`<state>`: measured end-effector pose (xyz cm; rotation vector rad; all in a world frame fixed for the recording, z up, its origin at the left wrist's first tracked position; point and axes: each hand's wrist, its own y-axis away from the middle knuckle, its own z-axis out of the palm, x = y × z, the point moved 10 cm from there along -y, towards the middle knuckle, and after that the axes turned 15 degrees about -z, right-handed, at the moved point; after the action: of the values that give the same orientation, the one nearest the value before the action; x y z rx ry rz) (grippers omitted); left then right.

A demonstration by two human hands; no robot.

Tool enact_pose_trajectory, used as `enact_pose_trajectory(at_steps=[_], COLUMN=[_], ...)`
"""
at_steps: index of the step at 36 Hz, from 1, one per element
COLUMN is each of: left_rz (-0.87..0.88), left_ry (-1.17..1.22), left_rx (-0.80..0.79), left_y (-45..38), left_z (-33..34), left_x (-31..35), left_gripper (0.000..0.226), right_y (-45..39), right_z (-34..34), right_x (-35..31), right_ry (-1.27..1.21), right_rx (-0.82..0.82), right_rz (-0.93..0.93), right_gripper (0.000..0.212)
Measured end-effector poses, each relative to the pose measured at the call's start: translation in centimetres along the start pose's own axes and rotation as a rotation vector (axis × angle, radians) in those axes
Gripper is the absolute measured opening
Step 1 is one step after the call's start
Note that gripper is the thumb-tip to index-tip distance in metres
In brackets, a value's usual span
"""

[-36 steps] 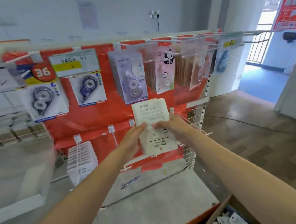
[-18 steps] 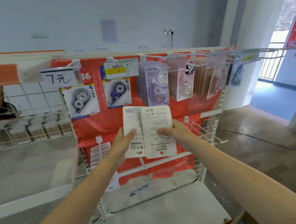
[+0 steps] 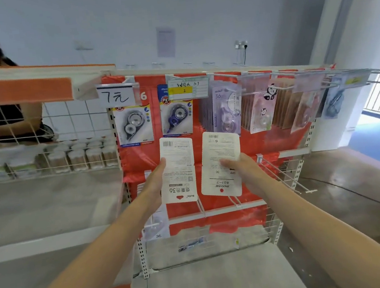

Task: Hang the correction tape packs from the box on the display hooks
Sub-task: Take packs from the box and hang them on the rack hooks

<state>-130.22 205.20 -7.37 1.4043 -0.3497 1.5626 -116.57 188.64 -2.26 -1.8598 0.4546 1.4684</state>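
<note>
On a grey shop floor before a red-backed display rack, we hold two correction tape packs backs toward us, upside down. Our left hand pinches the "36" pack; at three o'clock of it, apart, our right hand grips the JINUO pack. We judge sorting under way; each needs turning, then threading onto a matching hook. At twelve o'clock beyond, a "7元" tag.

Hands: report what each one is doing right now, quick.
Left hand: grips the left correction tape pack.
Right hand: grips the right correction tape pack.
</note>
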Motion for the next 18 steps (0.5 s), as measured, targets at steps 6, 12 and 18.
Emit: enact_pose_trajectory(at_steps=[6,12,18], left_rz=[-0.002,-0.002,-0.01], left_ry=[0.024,0.026,0.016], left_rx=[0.062,0.072,0.049], left_y=[0.7,1.2,1.5], left_z=[-0.7,-0.8,0.0], left_x=[0.1,0.1,0.0], left_gripper=[0.055,0.052,0.053], right_y=[0.1,0.1,0.4], right_z=[2.0,3.1,3.8], right_x=[-0.2,-0.6,-0.9], right_ry=[-0.043,-0.052,-0.072], right_rx=[-0.072,-0.106,-0.126], right_rz=[0.001,-0.016,-0.023], right_gripper=[0.02,0.025,0.03])
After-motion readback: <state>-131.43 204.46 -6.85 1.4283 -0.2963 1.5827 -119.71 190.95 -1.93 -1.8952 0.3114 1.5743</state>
